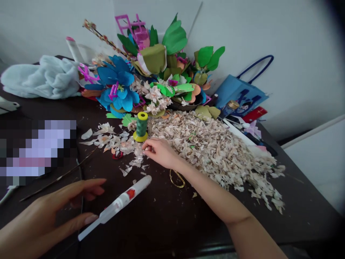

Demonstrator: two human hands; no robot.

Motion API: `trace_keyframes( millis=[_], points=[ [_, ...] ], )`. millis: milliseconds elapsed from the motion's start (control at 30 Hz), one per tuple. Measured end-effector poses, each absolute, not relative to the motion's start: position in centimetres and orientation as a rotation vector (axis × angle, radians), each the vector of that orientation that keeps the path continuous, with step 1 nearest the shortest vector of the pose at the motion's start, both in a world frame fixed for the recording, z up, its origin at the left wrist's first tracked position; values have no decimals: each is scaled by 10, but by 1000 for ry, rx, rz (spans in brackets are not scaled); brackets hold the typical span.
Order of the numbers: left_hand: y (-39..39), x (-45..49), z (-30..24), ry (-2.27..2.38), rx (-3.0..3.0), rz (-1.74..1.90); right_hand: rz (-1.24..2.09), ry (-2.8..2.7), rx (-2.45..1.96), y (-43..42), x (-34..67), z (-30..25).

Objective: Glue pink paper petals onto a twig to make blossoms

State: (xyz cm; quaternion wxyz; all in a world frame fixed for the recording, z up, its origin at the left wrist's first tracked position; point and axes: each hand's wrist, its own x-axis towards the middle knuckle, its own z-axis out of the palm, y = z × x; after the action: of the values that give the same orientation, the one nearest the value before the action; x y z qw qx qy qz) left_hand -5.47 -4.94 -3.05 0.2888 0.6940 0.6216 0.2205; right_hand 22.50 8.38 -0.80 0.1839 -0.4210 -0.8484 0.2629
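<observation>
"What do the hands show?"

"Entry one: my right hand, curled over a small scatter of pale papery flakes, fingertips drawn together; whether they pinch a flake I cannot tell. Entry two: my left hand, open and empty, near the front-left corner of the dark brown desk, beside a white plastic tube with a red label."

"Where do the flakes lie?"

"Mid-desk, in two lots: that scatter, left of a green thread spool on a yellow base, and a far larger heap of flakes, spreading toward the right edge."

"Anything else?"

"Gold-handled scissors just below my right wrist; blue-and-green paper flowers massed along the far edge."
</observation>
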Motion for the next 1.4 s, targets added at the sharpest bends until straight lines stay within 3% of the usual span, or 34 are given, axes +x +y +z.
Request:
trace_keyframes(
  millis=[500,733,1033,1400],
  points=[
    [-51,-52,-24,1554,1648,557,708,-2525,-1167,99,205,-21],
    [-34,-54,-26,1551,1659,479,975,-2332,-1190,99,216,-13],
    [-21,-47,-19,1513,1509,555,1610,-1774,-1123,85,222,2],
    [25,8,1,1223,1443,665,1735,-1687,-918,62,204,17]
  ],
)
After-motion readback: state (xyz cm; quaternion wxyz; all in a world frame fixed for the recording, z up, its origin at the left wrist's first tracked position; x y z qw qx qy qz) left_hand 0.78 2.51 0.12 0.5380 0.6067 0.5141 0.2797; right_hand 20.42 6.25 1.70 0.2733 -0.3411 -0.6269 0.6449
